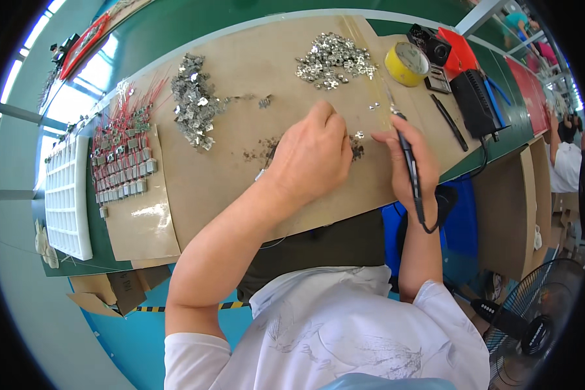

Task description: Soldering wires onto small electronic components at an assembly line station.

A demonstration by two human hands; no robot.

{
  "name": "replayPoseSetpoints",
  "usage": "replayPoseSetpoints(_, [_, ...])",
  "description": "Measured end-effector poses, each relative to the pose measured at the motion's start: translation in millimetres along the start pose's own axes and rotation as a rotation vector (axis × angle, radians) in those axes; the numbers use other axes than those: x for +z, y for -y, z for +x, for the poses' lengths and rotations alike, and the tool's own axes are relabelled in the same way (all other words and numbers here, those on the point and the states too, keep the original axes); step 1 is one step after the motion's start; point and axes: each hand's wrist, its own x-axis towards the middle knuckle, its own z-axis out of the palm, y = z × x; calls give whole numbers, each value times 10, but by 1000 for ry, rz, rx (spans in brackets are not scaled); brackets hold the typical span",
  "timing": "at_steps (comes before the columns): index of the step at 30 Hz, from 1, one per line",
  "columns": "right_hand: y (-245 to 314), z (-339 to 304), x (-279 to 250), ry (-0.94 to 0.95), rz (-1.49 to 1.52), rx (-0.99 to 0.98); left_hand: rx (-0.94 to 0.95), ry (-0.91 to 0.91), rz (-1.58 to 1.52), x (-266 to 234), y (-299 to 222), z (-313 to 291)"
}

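Observation:
My right hand (pixel 420 170) grips a soldering iron (pixel 408 151) by its black handle, with the metal tip pointing away from me and the cord hanging at the wrist. My left hand (pixel 312 153) is closed, fingertips together, above the cardboard-covered worktop (pixel 253 62); whatever it may hold is hidden. Beneath and beside it lie dark scorched marks (pixel 257 151) on the cardboard. A small shiny metal piece (pixel 359 134) lies between my two hands. Beyond them is a heap of shiny metal clips (pixel 333 60), and farther left a heap of grey metal pieces (pixel 196 104).
On the left stand rows of small parts with red wires (pixel 125 156) and a white gridded tray (pixel 68 198). At the right are yellow tape (pixel 407 64), a black pen-like tool (pixel 448 122), a black box (pixel 471 103) and a red tray (pixel 457 52). A fan (pixel 536 325) stands at lower right.

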Motion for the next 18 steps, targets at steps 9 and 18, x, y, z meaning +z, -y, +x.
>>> replayPoseSetpoints(9, [74, -396, -227, -98, 384, 296, 2, 2, 5, 15, -38, -59])
replayPoseSetpoints(18, [127, -318, -225, -51, 235, 272, -5, 7, 28, 31, -4, -28])
